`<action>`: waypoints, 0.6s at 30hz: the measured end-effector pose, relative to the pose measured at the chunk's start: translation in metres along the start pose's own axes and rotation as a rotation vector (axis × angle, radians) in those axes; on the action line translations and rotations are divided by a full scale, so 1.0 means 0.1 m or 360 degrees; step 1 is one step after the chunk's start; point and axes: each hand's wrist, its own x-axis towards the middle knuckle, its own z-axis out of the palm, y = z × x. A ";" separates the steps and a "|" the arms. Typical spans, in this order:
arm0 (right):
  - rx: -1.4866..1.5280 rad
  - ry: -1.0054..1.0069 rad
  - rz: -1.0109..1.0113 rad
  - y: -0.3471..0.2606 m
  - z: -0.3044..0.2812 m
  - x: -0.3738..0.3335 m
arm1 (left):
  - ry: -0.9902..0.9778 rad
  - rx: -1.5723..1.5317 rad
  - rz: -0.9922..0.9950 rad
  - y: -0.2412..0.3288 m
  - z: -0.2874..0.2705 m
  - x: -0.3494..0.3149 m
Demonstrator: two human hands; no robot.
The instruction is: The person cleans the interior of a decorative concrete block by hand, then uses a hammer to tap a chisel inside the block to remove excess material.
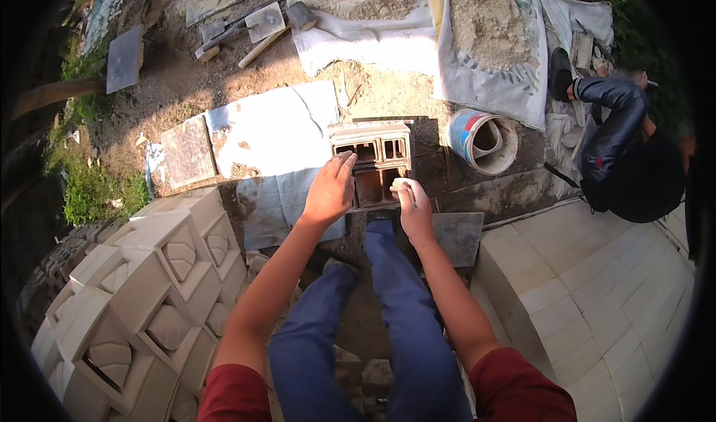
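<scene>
Stretching both arms (272,295) forward. Laying left hand (332,191) with straightened fingers over left edge of compartmented frame (380,165), placed on earthen ground (168,68) near white sheet's (280,124) right edge. Curling right hand (413,208) at frame's right edge; cannot tell whether grasping in either grip. Having pale blocks (153,262) at left, bucket (464,140) at right.

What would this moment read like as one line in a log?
left hand: at left edge of compartmented frame | right hand: at frame's lower right, fingers curled | bucket: right of frame
</scene>
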 end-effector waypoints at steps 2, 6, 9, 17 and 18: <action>-0.0142 0.0024 0.0079 0.07 0.05 0.08 | -0.0126 -0.0008 -0.0130 0.10 0.13 0.12; -0.0254 0.0020 0.0116 0.11 0.36 0.22 | -0.0110 0.0132 -0.0415 0.20 0.26 0.22; -0.0115 -0.0021 0.0286 0.19 0.41 0.47 | -0.0181 0.0060 -0.0852 0.30 0.33 0.40; 0.0244 -0.0072 0.0731 0.17 0.45 0.62 | -0.0165 -0.0227 -0.1012 0.25 0.43 0.63; 0.0173 -0.0110 0.0603 0.15 0.52 0.61 | -0.0048 -0.0380 -0.1104 0.22 0.44 0.61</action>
